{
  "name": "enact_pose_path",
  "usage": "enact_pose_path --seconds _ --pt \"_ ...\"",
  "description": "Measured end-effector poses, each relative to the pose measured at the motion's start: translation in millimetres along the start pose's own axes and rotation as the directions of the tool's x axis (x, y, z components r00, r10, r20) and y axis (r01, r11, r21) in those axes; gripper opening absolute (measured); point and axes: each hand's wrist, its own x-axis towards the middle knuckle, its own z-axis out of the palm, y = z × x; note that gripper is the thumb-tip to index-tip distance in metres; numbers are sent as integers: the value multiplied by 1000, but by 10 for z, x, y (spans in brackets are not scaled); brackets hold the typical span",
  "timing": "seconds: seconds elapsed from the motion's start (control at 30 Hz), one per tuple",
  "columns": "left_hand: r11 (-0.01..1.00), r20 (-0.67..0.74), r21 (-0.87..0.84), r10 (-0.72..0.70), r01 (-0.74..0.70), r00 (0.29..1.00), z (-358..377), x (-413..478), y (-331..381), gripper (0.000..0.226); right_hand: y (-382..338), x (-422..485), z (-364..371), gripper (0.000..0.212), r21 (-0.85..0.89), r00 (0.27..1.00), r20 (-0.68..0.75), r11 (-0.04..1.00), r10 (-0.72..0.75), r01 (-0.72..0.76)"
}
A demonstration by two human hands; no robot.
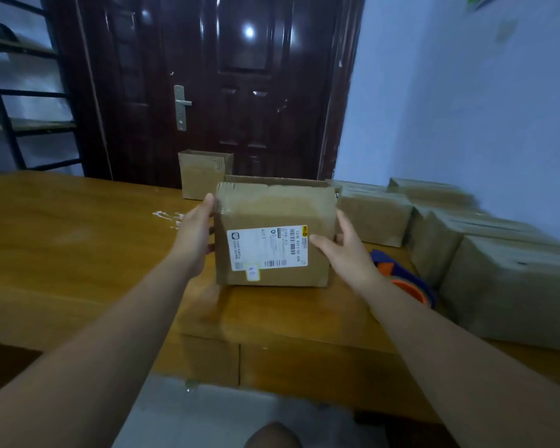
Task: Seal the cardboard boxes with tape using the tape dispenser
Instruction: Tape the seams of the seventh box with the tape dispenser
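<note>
A cardboard box [274,206] with a white shipping label [267,248] on the face toward me stands on the wooden table [78,240]. My left hand [196,236] lies flat against its left side, fingertips at the top corner. My right hand [345,250] is at the box's right edge, with its thumb on the labelled face and its fingers along the right side. The blue and orange tape dispenser [413,291] lies on the table to the right, partly hidden behind my right forearm; neither hand touches it.
Several more cardboard boxes [498,273] are packed along the table's right side. Another box [204,173] stands at the far edge. Scraps of tape [168,216] stick to the tabletop. A dark door [223,76] and a metal shelf [13,124] stand behind.
</note>
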Motion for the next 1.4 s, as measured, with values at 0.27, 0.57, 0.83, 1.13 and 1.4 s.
enact_pose_path --seconds 0.27,0.57,0.83,1.13,1.4 --pt "986 70 117 109 -117 992 272 -462 -58 30 -91 -413 -372 42 -51 948 -287 991 -136 127" --pt "646 74 694 375 -318 924 445 -441 39 64 -1 -284 -498 70 -88 990 -113 993 -88 78" --pt "-42 519 834 400 -551 755 788 -571 -114 54 -5 -277 -516 23 -272 976 -141 954 -167 124" --pt "-64 522 837 390 -544 758 764 -561 -122 54 354 -259 -1163 65 -667 956 -200 685 214 -293" --pt "-52 477 862 423 -505 771 798 -532 -143 43 540 -305 -1164 23 -465 817 -235 677 527 -571"
